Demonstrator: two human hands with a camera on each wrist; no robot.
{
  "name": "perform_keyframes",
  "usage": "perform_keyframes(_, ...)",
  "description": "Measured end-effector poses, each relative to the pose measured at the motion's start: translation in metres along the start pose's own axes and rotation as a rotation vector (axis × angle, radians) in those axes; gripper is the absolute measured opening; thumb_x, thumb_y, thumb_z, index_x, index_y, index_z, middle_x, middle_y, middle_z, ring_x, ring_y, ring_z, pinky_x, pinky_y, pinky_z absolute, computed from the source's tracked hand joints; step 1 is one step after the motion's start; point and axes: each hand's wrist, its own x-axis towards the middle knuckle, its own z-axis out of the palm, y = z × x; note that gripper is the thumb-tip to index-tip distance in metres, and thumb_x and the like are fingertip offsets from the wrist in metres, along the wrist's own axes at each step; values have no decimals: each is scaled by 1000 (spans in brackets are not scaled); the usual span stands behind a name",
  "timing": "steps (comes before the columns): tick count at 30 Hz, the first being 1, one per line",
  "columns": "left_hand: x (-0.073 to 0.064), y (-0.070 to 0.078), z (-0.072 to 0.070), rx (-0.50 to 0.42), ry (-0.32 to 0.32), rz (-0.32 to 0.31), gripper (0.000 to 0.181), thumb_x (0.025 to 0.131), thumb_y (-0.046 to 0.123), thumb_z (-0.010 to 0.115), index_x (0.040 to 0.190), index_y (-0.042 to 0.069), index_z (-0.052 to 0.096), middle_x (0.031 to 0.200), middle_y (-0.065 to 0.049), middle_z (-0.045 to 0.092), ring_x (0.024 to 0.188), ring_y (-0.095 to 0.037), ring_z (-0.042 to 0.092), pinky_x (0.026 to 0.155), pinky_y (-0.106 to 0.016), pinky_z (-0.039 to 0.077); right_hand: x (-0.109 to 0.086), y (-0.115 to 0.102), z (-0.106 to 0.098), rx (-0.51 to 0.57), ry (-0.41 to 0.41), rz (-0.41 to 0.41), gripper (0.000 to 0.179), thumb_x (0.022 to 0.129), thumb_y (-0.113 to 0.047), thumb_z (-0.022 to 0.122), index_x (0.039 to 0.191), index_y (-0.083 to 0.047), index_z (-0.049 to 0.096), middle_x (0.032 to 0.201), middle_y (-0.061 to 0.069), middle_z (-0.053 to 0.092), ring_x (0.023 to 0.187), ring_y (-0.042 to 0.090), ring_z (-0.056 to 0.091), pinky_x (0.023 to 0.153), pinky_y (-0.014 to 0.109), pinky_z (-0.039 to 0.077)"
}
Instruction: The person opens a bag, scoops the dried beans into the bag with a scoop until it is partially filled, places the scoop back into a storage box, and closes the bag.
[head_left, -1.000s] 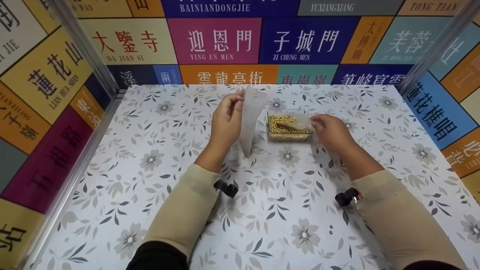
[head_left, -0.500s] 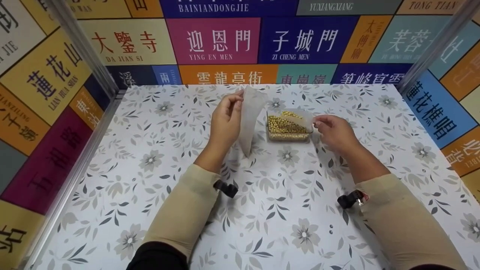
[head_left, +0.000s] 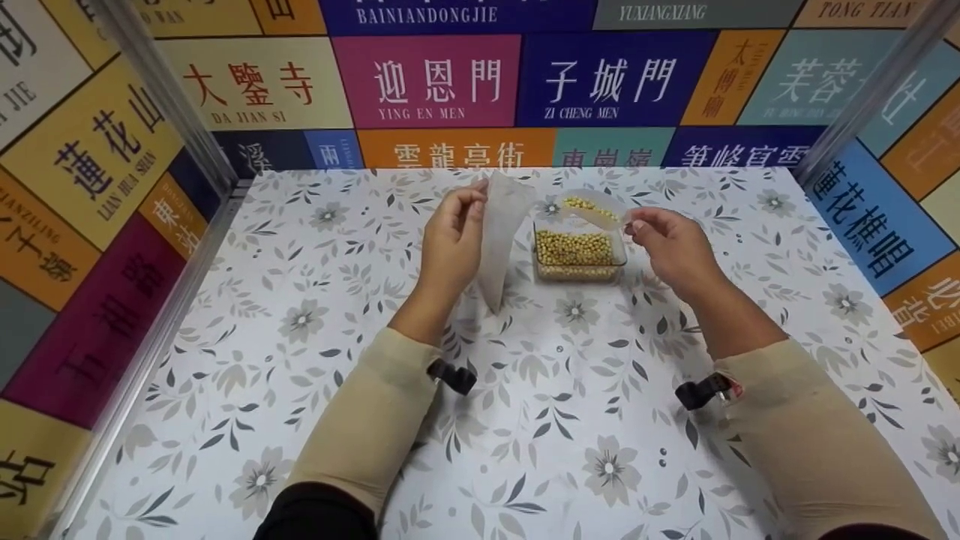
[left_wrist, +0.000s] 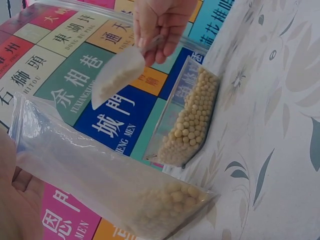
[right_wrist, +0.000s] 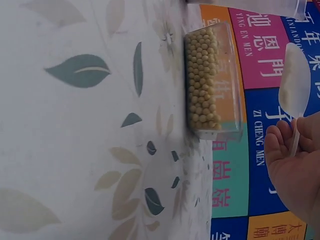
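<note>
A clear resealable plastic bag (head_left: 504,232) stands on the table, held near its top by my left hand (head_left: 452,236). Soybeans (left_wrist: 175,197) lie in the bag's bottom corner in the left wrist view. To its right is a clear rectangular box (head_left: 579,274) partly filled with more soybeans (right_wrist: 202,80). My right hand (head_left: 671,244) pinches the thin handle of a translucent white scoop (right_wrist: 295,80). The scoop is raised over the far side of the box and carries a small heap of soybeans (head_left: 589,208).
The table (head_left: 525,420) has a floral-patterned white cover. Panels with printed signs (head_left: 427,82) rise behind it and on both sides. A metal post (head_left: 187,112) stands at the back left corner. Small black cameras (head_left: 452,376) are strapped at both wrists.
My right hand has lifted the scoop out of the soybeans in the box, and it now carries some of them. The left hand and the bag have stayed in place.
</note>
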Motion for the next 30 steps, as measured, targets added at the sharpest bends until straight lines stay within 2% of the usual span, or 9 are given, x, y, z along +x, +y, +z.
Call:
perform_keyframes(7, 0, 1, 0, 22, 4, -3, 16, 113, 13, 52, 117, 4, 64, 147, -5, 68, 145, -13, 58, 122, -20, 47, -3, -27, -9, -48, 5, -35, 42, 114, -39, 49, 146, -13, 62, 146, 13, 66, 140, 28, 60, 121, 48, 50)
perform_keyframes(14, 2, 1, 0, 30, 5, -2, 15, 112, 13, 54, 117, 5, 65, 146, -4, 69, 143, -13, 59, 122, -19, 46, -9, -72, -19, -155, -18, -109, 44, 114, -44, 48, 147, -19, 62, 148, 9, 66, 140, 27, 59, 124, 52, 48)
perform_keyframes(17, 1, 1, 0, 30, 5, -6, 15, 112, 13, 54, 117, 5, 66, 146, -4, 69, 143, -12, 60, 122, -19, 46, -10, -91, -21, -230, -63, -142, 43, 114, -43, 47, 147, -19, 62, 150, 9, 64, 142, 29, 58, 122, 54, 48)
perform_keyframes(23, 1, 2, 1, 25, 6, -14, 15, 112, 13, 54, 117, 6, 66, 146, -2, 69, 144, -11, 59, 121, -19, 47, -8, -126, -18, -458, -154, -213, 45, 115, -39, 45, 151, -17, 59, 156, 11, 57, 141, 36, 56, 117, 59, 50)
perform_keyframes(30, 0, 1, 0, 34, -6, -6, 16, 113, 16, 54, 118, 7, 66, 147, -2, 68, 144, -12, 59, 121, -21, 48, -6, -150, -12, -621, -181, -317, 41, 116, -26, 46, 150, -10, 60, 156, 14, 57, 143, 38, 55, 119, 58, 49)
